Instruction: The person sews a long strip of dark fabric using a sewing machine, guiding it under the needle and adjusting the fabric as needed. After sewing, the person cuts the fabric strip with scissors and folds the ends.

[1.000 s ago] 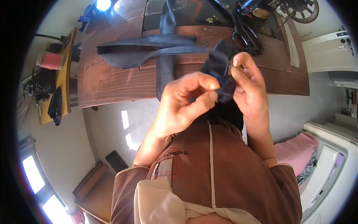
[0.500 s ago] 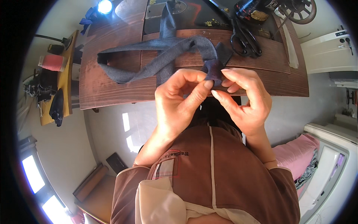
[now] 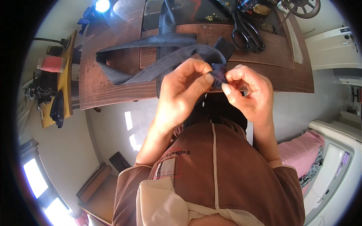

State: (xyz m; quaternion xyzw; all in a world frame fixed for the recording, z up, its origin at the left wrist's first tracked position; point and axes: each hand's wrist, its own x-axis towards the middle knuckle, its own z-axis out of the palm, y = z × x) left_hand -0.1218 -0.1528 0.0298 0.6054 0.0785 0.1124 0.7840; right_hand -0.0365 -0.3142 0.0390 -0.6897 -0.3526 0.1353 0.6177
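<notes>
A long dark grey fabric strip (image 3: 151, 67) lies looped over the wooden table, one length running back onto the sewing machine bed. Its near end, a small dark navy piece with a purplish sheen, is lifted just above the table's front edge. My left hand (image 3: 184, 88) pinches the left side of this end between thumb and forefinger. From the other side, my right hand (image 3: 250, 90) pinches its right corner, thumb and forefinger closed on the cloth. The hands are close together, with the fabric stretched between the fingertips.
Black-handled scissors (image 3: 247, 34) lie behind my right hand. Beyond them stands a black sewing machine (image 3: 256, 9) with a handwheel (image 3: 303, 6). A bright lamp (image 3: 102, 5) shines at the back left. At left, a yellow shelf (image 3: 68, 83) carries a pink thread spool (image 3: 52, 64).
Both hands have risen slightly with the fabric end. My right fingers, looser before, have closed on its corner. The strip's loop has shifted and a straight upper length now shows.
</notes>
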